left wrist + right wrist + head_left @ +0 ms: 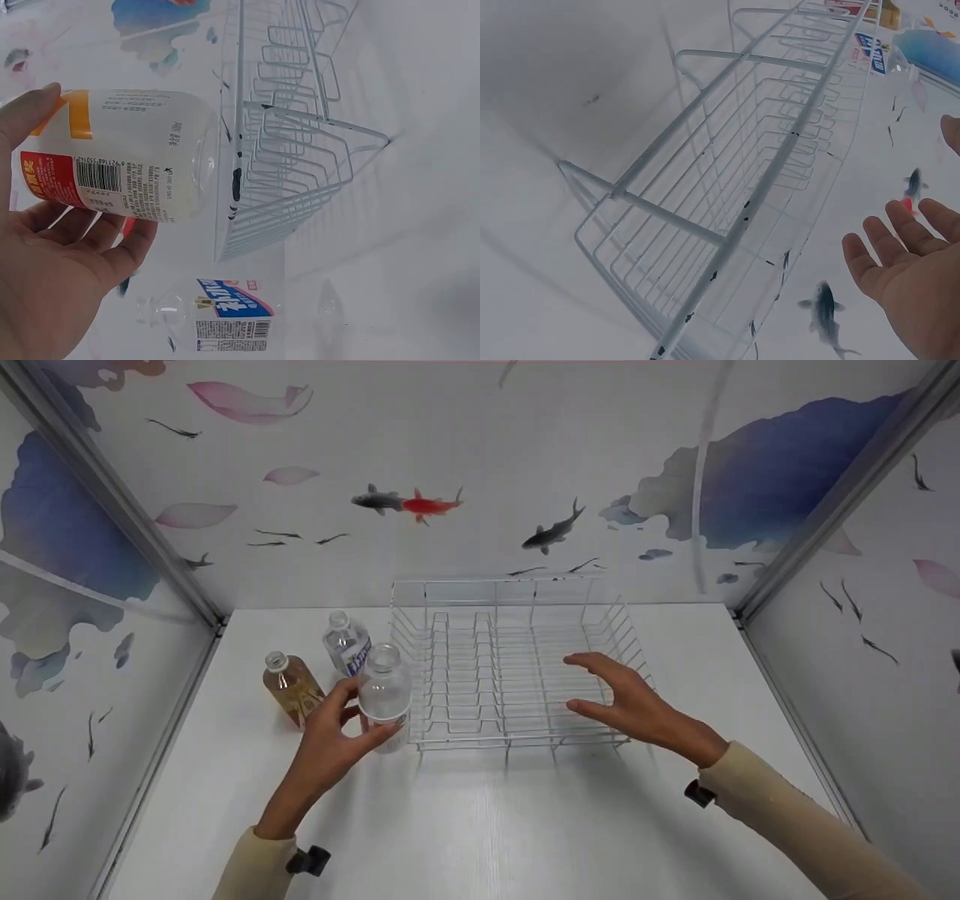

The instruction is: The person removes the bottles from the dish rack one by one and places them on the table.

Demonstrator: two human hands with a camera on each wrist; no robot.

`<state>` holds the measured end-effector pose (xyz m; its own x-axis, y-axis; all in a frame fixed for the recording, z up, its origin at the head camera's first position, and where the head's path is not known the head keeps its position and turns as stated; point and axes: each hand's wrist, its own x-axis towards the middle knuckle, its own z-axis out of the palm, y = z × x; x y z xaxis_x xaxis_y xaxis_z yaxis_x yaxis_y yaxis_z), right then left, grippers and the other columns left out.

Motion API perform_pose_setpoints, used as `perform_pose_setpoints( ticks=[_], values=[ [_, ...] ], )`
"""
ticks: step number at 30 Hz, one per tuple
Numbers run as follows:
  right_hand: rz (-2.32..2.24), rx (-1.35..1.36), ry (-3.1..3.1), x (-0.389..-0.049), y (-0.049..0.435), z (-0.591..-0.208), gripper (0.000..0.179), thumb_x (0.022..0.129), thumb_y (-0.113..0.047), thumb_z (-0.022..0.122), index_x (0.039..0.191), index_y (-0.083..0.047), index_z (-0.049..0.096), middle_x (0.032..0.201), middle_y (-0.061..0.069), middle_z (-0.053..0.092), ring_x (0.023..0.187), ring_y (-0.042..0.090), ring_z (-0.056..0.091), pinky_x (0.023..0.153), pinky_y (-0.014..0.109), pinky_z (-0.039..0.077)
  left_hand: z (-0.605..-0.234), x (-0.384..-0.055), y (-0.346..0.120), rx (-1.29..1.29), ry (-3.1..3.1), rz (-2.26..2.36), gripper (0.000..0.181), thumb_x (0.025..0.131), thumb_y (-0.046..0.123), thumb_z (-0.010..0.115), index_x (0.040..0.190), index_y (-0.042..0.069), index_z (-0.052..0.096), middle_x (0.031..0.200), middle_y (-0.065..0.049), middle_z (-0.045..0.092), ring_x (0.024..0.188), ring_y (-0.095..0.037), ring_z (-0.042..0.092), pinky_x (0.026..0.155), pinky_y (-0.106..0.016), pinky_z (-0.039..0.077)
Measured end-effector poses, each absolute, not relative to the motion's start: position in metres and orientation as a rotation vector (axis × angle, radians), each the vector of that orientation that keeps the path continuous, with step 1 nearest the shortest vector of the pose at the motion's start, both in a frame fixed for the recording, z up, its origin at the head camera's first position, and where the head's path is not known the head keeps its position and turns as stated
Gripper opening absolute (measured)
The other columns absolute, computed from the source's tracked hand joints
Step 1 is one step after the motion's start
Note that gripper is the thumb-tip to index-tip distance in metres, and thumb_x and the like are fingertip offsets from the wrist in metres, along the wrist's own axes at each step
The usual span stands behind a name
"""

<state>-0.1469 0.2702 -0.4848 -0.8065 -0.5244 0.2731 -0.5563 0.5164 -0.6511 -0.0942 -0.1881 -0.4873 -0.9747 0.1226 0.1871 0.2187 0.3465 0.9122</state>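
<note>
My left hand (pixel 335 735) grips a clear, uncapped plastic bottle (pixel 385 690) beside the left edge of a white wire dish rack (pixel 517 742). In the left wrist view the thumb and fingers curl round this bottle (pixel 127 150), whose label is white, orange and red with a barcode. Over the rack's right part hangs my right hand (pixel 630 701), thumb and fingers apart, holding nothing. The right wrist view shows its fingers (pixel 877 247) spread loosely near the rack (pixel 735 225).
A clear bottle with a blue label (pixel 347 645) stands left of the rack. Left of that is an amber bottle (pixel 292 686), also uncapped. White walls (pixel 480 450) painted with fish and petals enclose the white table (pixel 480 825) at the back and both sides.
</note>
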Motion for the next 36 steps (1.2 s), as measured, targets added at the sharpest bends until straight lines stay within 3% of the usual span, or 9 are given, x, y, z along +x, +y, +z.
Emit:
perform_pose_setpoints(
  ticks=[10,21,30,36],
  values=[
    [1.225,0.882,-2.727,-0.143,0.277,-0.493,0.069,0.100,-0.021,0.085,0.160,-0.006,0.055,0.162,0.010,0.057,0.151,0.034,0.053,0.121,0.063,0.046,-0.496,-0.096,-0.199,-0.235,-2.460,-1.721,0.077,0.091,0.018,0.094,0.155,0.009,0.054,0.152,-0.010,0.060,0.140,-0.034,0.059,0.123,-0.056,0.046],
    [1.281,0.814,-2.722,-0.140,0.285,-0.501,0.067,0.101,-0.024,0.084,0.159,-0.007,0.056,0.161,0.009,0.058,0.149,0.033,0.054,0.119,0.060,0.047,-0.504,-0.097,-0.209,-0.119,-2.396,-1.734,0.081,0.093,0.018,0.092,0.159,0.004,0.048,0.154,-0.014,0.058,0.142,-0.037,0.059,0.126,-0.050,0.044],
    [1.264,0.782,-2.736,-0.137,0.288,-0.508,0.066,0.099,-0.018,0.085,0.158,-0.006,0.057,0.159,0.010,0.059,0.148,0.033,0.055,0.119,0.059,0.048,-0.515,-0.101,-0.219,-0.106,-2.352,-1.699,0.080,0.093,0.017,0.092,0.159,0.007,0.048,0.150,-0.011,0.061,0.137,-0.029,0.062,0.109,-0.014,0.050],
    [1.246,0.757,-2.756,-0.136,0.290,-0.510,0.067,0.100,-0.025,0.085,0.158,-0.005,0.057,0.160,0.011,0.059,0.149,0.032,0.055,0.120,0.057,0.048,-0.530,-0.101,-0.221,-0.062,-2.308,-1.705,0.080,0.093,0.019,0.092,0.160,0.010,0.049,0.153,-0.009,0.059,0.141,-0.029,0.061,0.111,-0.015,0.049]
  ],
)
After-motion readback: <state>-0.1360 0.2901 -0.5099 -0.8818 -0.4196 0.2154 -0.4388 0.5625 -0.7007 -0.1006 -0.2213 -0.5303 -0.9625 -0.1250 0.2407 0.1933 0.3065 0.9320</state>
